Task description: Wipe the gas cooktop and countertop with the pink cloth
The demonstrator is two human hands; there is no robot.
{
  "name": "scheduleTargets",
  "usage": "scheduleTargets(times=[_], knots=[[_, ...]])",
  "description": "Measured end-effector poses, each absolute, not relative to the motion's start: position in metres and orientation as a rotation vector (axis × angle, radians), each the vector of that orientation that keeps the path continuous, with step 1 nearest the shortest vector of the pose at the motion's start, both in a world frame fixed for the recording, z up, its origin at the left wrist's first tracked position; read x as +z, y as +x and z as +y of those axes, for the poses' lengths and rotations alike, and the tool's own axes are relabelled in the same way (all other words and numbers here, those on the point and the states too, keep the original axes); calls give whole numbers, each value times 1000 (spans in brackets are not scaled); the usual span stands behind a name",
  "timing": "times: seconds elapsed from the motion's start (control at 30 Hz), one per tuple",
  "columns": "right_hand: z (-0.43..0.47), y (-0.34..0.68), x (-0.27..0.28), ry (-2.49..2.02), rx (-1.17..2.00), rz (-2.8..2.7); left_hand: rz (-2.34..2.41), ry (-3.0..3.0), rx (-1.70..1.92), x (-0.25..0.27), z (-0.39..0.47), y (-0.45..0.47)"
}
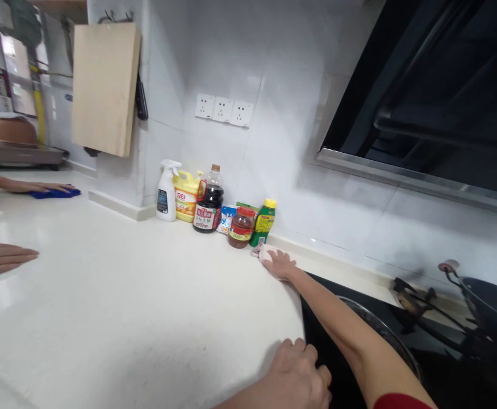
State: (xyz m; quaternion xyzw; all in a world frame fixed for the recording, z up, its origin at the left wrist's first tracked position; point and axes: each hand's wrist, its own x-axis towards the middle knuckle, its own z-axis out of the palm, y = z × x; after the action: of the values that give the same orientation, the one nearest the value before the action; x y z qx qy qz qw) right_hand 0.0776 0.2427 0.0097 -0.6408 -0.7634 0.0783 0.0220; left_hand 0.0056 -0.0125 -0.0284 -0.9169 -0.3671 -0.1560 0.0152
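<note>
We have a white, glossy worktop [146, 307] w/ reflections at L & faint specks nr the front. It meets a black hob [325, 347] at R, dark wok [491, 298] at far R. Behind, we've a pale tiled wall [282, 142] w/ 3 sockets [223, 110] in a row; a dark hood [427, 85] slants in top R. At L, a wooden board [102, 85] hangs on the wall, knife handle [142, 103] just behind it. Along the back, L to R: white spray bottle [166, 196], yellow jug [185, 199], dark sauce bottle [209, 203], blue-&-white packet [226, 220], red-lidded jar [240, 232], green bottle [264, 224] w/ yellow cap. The pale cloth [266, 253] is on the worktop by the green bottle's base, nr the hob's back corner. Our right grip [280, 263] lies flat over it, fingers spread, not clenched. Our left grip [299, 372] is curled at the worktop's edge nr the hob; we can't tell if it holds anything. Far L, a co-worker's hand [33, 186] rests on a blue cloth [56, 193]; a 2nd hand [5, 259], not ours, lies flat on the worktop nearer us.
</note>
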Motion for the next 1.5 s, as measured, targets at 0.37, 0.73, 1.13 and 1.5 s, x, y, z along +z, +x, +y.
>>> scheduleTargets(times=[0.37,0.73,1.13,1.5], knots=[[221,-17,21,-1611,368,-2662,-1106,-2845,-599,-44,-13,12],[147,-75,16,-940,470,-2961,-1074,-2950,-808,-50,-6,12],[192,45,10,-1302,49,-2639,-1011,-2873,-580,-45,-8,3],[209,273,44,-2316,-311,-1949,-1001,-2954,-677,-46,-6,-3]])
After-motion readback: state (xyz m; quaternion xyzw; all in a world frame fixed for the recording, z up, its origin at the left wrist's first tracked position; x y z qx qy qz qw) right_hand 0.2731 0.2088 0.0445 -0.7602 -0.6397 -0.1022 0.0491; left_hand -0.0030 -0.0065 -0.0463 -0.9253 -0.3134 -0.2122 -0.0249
